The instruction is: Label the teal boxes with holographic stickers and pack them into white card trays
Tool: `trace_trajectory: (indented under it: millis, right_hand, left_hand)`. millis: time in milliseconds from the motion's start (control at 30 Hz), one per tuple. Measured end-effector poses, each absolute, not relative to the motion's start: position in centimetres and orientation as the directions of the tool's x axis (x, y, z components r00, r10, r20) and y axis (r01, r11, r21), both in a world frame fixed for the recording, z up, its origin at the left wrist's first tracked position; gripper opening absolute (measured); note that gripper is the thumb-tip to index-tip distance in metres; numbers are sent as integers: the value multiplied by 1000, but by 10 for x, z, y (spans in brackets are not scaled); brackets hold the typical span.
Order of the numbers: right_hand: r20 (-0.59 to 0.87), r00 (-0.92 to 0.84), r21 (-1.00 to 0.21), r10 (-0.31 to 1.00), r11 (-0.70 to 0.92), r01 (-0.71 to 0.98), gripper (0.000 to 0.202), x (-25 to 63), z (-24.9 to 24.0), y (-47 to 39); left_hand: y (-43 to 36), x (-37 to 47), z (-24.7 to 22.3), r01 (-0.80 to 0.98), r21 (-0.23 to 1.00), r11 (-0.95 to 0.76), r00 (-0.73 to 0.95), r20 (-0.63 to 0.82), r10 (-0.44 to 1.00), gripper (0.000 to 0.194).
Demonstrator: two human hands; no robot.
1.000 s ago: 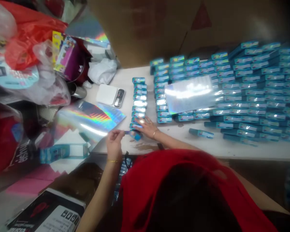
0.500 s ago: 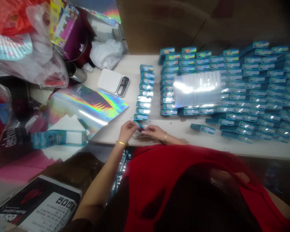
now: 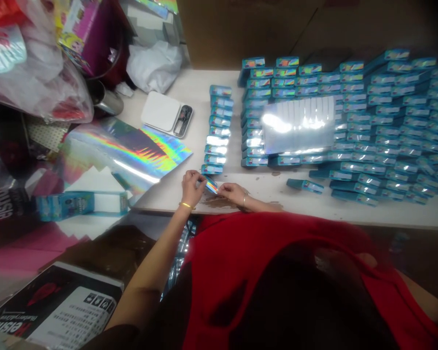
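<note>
Between my hands, at the table's front edge, is a small blue box [image 3: 210, 184] with a shiny rainbow-coloured face. My left hand [image 3: 193, 188] pinches its left end, and a gold bangle circles that wrist. At the box's right end the fingers of my right hand [image 3: 232, 194] are closed on it. A column of similar blue boxes [image 3: 219, 132] stands just beyond my hands. Farther right are many rows of blue boxes [image 3: 361, 107], with a shiny clear-wrapped pack [image 3: 299, 125] lying on top. One blue box [image 3: 305, 185] lies apart near the front edge.
A white scale [image 3: 161, 113] and a white plastic bag [image 3: 154, 65] are at the back left. Holographic sheets [image 3: 131, 150], an open blue carton [image 3: 110, 201] and a metal cup [image 3: 109, 102] crowd the left. A black box [image 3: 54, 306] lies lower left.
The small box between my hands has turned, so its shiny rainbow face now shows. My hands have moved slightly apart. The whole view has shifted a little.
</note>
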State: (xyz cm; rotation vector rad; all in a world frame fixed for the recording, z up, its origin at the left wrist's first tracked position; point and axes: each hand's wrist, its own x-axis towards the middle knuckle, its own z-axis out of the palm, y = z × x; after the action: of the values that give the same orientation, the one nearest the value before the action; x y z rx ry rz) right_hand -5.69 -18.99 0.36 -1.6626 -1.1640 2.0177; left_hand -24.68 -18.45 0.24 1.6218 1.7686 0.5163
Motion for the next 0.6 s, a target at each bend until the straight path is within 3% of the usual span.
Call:
trace_trajectory:
  millis: [200,400,500,600]
  right_hand:
    - [-659,-305,-751,687,-577,321,29,-55,-8,-193]
    - [-636,-356,-772,685,-568,286,42,-54,-25,-193]
    - [-610,-404,-791,681,-501,351,45,-51,-29,-190]
    - [-554,-469,-809,688,-312,498,47,-48,-29,-183]
  left_hand:
    - [-184,-247,-3,734,663,149,7,-226,974,6]
    - [-186,-247,-12,659,729,187,-23,-229,973,8]
    - [-185,-249,-17,550,776,310,-106,-303,947,37]
    - [-177,-255,-21,396,777,489,-111,-488,866,68]
